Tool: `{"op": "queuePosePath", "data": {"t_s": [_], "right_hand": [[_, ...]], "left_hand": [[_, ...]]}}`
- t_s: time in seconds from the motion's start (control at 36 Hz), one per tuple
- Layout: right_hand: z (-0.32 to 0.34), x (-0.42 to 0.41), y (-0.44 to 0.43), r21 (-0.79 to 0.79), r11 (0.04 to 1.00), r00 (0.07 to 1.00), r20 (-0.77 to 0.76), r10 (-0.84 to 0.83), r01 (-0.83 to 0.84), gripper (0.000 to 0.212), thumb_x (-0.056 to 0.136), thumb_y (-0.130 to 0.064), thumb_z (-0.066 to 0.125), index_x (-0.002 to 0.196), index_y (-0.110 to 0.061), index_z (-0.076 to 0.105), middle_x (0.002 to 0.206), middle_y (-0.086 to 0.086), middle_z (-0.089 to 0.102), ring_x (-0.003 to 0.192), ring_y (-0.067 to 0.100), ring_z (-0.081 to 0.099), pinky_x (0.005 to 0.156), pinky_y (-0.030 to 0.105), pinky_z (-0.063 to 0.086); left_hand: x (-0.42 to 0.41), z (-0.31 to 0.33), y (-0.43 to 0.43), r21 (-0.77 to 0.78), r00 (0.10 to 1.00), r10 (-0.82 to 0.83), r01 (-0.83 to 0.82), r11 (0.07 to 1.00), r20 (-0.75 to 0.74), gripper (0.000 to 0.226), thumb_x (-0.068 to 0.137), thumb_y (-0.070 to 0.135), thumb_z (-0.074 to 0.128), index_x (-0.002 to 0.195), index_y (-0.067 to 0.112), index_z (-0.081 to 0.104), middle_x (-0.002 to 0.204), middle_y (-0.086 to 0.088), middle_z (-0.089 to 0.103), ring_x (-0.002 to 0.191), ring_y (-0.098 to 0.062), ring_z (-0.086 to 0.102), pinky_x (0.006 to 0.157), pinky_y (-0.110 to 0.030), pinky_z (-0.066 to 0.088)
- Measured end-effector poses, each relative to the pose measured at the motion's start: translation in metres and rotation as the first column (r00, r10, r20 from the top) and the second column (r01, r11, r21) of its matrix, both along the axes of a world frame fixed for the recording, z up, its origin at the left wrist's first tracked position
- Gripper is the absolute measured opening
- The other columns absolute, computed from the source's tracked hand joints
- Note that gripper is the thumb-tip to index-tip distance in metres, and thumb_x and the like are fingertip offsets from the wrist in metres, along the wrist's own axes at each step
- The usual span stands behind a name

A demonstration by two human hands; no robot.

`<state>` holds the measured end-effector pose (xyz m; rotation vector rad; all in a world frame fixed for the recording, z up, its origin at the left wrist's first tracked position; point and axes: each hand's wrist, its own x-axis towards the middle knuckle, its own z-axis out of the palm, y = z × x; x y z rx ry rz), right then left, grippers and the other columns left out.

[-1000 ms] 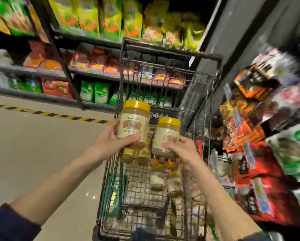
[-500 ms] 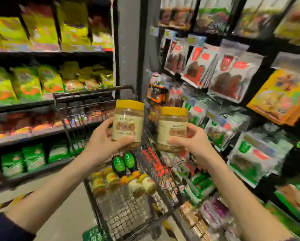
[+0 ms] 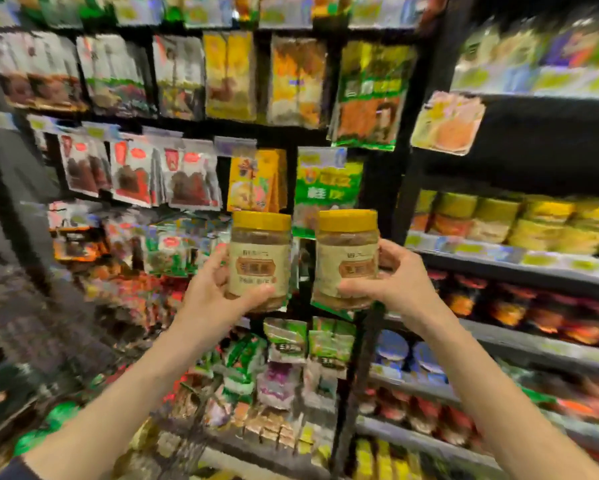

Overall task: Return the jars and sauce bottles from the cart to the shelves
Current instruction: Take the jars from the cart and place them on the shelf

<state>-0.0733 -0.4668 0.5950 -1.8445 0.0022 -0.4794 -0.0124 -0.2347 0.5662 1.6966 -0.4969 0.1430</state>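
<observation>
I hold two matching clear jars with yellow lids and beige labels upright at chest height, side by side and a little apart. My left hand [image 3: 215,292] grips the left jar [image 3: 260,258] from its left side and bottom. My right hand [image 3: 398,282] grips the right jar [image 3: 346,254] from its right side. Both jars are in front of a wall of hanging snack packets. To the right, a shelf [image 3: 499,254] carries a row of yellow-lidded jars [image 3: 492,216]. The cart [image 3: 21,327] is a dark blur at the lower left.
Hanging packets [image 3: 194,178] fill the racks straight ahead. A black upright post [image 3: 409,188] separates them from the shelving on the right, which holds jars, tubs and red packets on lower levels. The picture is blurred by motion.
The view has swung right, away from the cart and onto the shelves. Both jars stay in my hands and have risen slightly. The cart has slid to the left edge.
</observation>
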Motion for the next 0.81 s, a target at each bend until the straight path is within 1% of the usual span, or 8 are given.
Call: {"op": "queuePosePath", "data": {"t_s": [0.11,0.22,0.25,0.33,0.42,0.61,0.75,0.81], "right_hand": [[0.005,-0.055,-0.067,0.008,0.991,0.991,0.021,-0.134,0.134,0.059,0.042,-0.019,0.092,0.094,-0.022,0.066,0.092,-0.003,0.074,0.088,0.012,0.069,0.075,0.023,0.054],[0.003,-0.116,-0.139,0.008,0.962,0.961,0.043,-0.274,0.274,0.055,0.046,-0.011,0.091,0.094,-0.022,0.066,0.082,-0.010,0.075,0.079,0.003,0.069,0.066,0.014,0.051],[0.003,-0.132,-0.157,0.001,0.951,0.950,0.043,-0.310,0.310,0.054,0.048,-0.008,0.090,0.094,-0.021,0.067,0.084,-0.008,0.075,0.080,0.004,0.069,0.067,0.015,0.051],[0.002,-0.175,-0.206,-0.029,0.916,0.916,0.051,-0.399,0.400,0.057,0.049,-0.010,0.089,0.100,-0.019,0.067,0.089,-0.006,0.074,0.082,0.005,0.070,0.068,0.015,0.051],[0.003,-0.217,-0.251,-0.043,0.888,0.888,0.049,-0.457,0.459,0.062,0.049,-0.011,0.090,0.106,-0.014,0.065,0.094,-0.001,0.074,0.084,0.009,0.071,0.068,0.018,0.053],[0.007,-0.276,-0.335,-0.067,0.830,0.832,0.081,-0.549,0.554,0.063,0.054,-0.005,0.088,0.111,-0.016,0.063,0.101,0.002,0.072,0.086,0.012,0.071,0.066,0.020,0.055],[0.009,-0.282,-0.383,-0.053,0.799,0.798,0.113,-0.592,0.600,0.069,0.048,-0.010,0.091,0.110,-0.017,0.062,0.100,0.001,0.072,0.087,0.012,0.071,0.069,0.021,0.056],[0.010,-0.278,-0.399,-0.045,0.797,0.795,0.119,-0.594,0.602,0.069,0.049,-0.011,0.089,0.111,-0.017,0.061,0.102,0.000,0.071,0.087,0.010,0.070,0.070,0.022,0.056]], "left_hand": [[-0.021,0.005,-0.077,0.002,0.992,-0.125,0.125,0.992,0.022,0.055,0.075,0.006,0.074,0.117,0.030,0.048,0.094,0.020,0.061,0.074,0.021,0.060,0.064,0.000,0.045],[-0.050,0.004,-0.155,-0.025,0.964,-0.264,0.264,0.964,-0.009,0.075,0.070,0.021,0.076,0.136,0.019,0.040,0.107,0.018,0.063,0.089,0.015,0.062,0.081,-0.013,0.050],[-0.059,0.003,-0.175,-0.034,0.956,-0.292,0.292,0.956,-0.018,0.076,0.069,0.022,0.076,0.136,0.019,0.040,0.109,0.017,0.063,0.091,0.013,0.062,0.083,-0.016,0.050],[-0.088,0.000,-0.235,-0.085,0.929,-0.369,0.367,0.926,-0.012,0.066,0.071,0.006,0.075,0.125,0.026,0.043,0.102,0.019,0.063,0.085,0.013,0.063,0.071,-0.007,0.050],[-0.115,-0.006,-0.293,-0.107,0.898,-0.440,0.438,0.893,0.000,0.064,0.072,0.004,0.074,0.120,0.033,0.043,0.099,0.021,0.064,0.086,0.012,0.064,0.068,-0.006,0.049],[-0.161,-0.007,-0.393,-0.135,0.827,-0.559,0.548,0.826,-0.065,0.074,0.065,0.018,0.077,0.129,0.032,0.040,0.111,0.016,0.064,0.099,0.001,0.064,0.082,-0.018,0.050],[-0.168,-0.008,-0.440,-0.132,0.802,-0.592,0.580,0.804,-0.082,0.066,0.062,0.017,0.078,0.113,0.042,0.044,0.109,0.017,0.064,0.094,0.008,0.064,0.074,-0.008,0.050],[-0.165,-0.007,-0.454,-0.126,0.792,-0.601,0.589,0.799,-0.106,0.073,0.058,0.025,0.078,0.119,0.041,0.041,0.110,0.018,0.063,0.097,0.008,0.063,0.075,-0.009,0.051]]}}
